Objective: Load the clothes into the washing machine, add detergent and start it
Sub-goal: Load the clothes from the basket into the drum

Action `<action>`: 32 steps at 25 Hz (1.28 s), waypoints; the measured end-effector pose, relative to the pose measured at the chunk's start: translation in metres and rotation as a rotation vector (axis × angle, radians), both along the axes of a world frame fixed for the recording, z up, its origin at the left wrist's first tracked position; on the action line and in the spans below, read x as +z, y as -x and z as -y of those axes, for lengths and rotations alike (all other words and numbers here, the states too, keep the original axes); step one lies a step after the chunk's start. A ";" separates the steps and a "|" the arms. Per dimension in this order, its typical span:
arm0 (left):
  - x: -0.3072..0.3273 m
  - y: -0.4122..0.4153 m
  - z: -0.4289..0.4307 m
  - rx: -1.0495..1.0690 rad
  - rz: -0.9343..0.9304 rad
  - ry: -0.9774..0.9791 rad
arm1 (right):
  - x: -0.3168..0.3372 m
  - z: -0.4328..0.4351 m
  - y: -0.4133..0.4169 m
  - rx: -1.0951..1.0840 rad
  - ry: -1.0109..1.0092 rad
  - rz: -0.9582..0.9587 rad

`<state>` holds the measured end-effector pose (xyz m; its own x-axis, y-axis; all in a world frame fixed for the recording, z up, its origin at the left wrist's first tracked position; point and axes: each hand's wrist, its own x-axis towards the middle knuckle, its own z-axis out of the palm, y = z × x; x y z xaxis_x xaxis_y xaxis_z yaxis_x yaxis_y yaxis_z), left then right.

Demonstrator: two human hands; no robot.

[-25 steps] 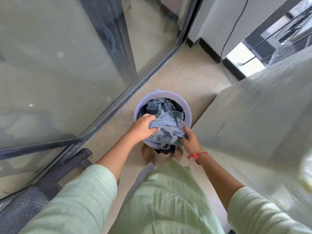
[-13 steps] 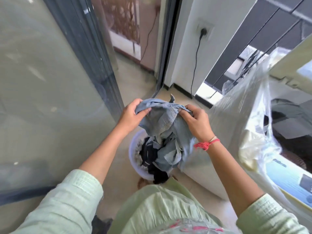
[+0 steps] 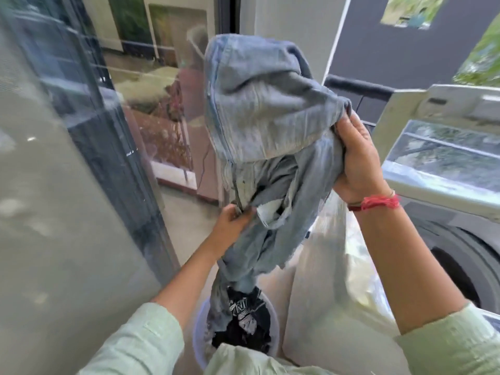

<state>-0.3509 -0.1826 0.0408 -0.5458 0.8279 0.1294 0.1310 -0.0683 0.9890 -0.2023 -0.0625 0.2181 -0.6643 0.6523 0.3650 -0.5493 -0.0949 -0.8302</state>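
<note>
Nearest me, straight below the lifted cloth, the lavender bucket point(image 3: 198, 345) sits on the floor with dark clothes point(image 3: 243, 326) heaped in it, its rim just beside the plastic-wrapped side of the washing machine point(image 3: 454, 247). The tail of the blue-grey garment point(image 3: 265, 125) hangs down to those dark clothes, though I cannot tell whether it touches them. My left hand point(image 3: 232, 220) is lower, fingers curled and pinching a fold in the garment's lower half, left of the machine. My right hand point(image 3: 357, 161) is higher, fingers pressed tightly around a bunched end, next to the machine's raised lid point(image 3: 433, 125). The garment balloons above both hands, its upper edge well above the lid. Below my right forearm the dark drum opening point(image 3: 454, 269) gapes. To the left of the bucket, the glass sliding door point(image 3: 67, 185) runs close, leaving a narrow strip of floor between it and the machine.
</note>
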 end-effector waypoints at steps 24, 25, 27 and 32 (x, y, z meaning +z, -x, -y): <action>0.252 -0.135 -0.253 -0.024 -0.391 -0.371 | 0.081 -0.255 -0.312 -1.347 -0.661 0.226; 0.258 -0.158 -0.270 -0.023 -0.421 -0.388 | 0.074 -0.272 -0.336 -1.329 -0.717 0.371; 0.266 -0.196 -0.297 -0.024 -0.517 -0.394 | 0.057 -0.303 -0.378 -1.015 -0.749 0.918; 0.243 -0.262 -0.340 -0.128 -0.942 -0.284 | 0.026 -0.321 -0.405 -0.434 -0.674 1.392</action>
